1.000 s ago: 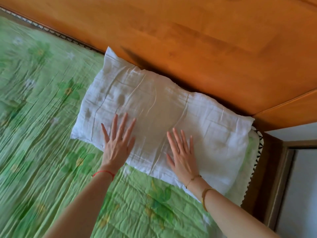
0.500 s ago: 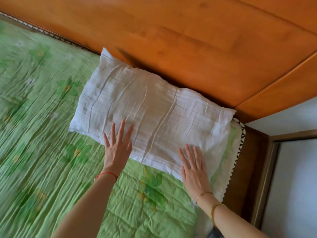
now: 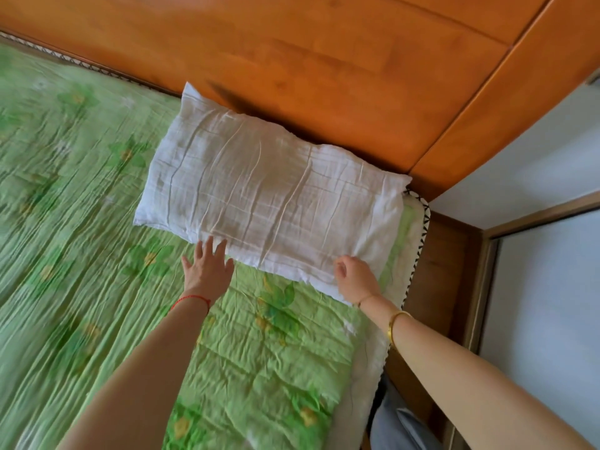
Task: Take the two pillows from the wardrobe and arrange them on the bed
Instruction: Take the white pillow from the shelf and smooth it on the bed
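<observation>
A white pillow [image 3: 269, 203] in a creased, thin cotton cover lies flat on the bed [image 3: 81, 222], its long far edge pushed up against the wooden headboard [image 3: 308, 60] and its right end near the corner of the mattress. Only this one pillow is in view. The bed is covered by a green quilted bedspread [image 3: 259, 368] printed with flowers and leaves, and a white fringe with dark stitching [image 3: 418, 241] runs along the bed's right edge. The left hand [image 3: 207, 271] lies palm down with its fingers spread, the fingertips reaching the pillow's near edge while the palm rests on the bedspread just in front of it. The right hand [image 3: 355, 277] sits at the pillow's near right corner with its fingers curled in, seemingly gathering the cover fabric there, though whether it truly pinches the cloth cannot be told. A red thread bracelet [image 3: 191, 300] circles the left wrist and a gold bangle [image 3: 396, 323] the right forearm. To the right of the bed stands a wooden frame [image 3: 480, 287] beside a pale wall [image 3: 535, 157].
</observation>
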Demonstrator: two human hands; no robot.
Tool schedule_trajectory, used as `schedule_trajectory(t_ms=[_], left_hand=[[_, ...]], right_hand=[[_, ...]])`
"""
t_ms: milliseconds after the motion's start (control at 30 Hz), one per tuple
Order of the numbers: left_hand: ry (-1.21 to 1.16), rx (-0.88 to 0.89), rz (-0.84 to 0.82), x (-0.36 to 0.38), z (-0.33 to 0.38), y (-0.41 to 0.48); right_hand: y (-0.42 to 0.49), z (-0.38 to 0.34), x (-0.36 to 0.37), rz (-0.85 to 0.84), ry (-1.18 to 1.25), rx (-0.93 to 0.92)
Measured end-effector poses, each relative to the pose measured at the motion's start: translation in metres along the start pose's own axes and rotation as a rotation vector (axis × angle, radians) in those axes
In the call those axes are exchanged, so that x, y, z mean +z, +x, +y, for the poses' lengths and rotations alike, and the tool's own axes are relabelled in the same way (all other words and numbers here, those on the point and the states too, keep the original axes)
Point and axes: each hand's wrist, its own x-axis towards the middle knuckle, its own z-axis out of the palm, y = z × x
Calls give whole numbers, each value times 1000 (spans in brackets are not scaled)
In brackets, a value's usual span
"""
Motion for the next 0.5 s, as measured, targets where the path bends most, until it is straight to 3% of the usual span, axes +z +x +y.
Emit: schedule_trajectory(t_ms=[300, 500], left_hand=[[-465, 168, 242, -48, 21, -72], [-811, 252, 346, -95, 64, -132]], right_hand=[[-55, -27, -50, 19, 639, 196], [-111, -44, -91, 47, 958, 177]])
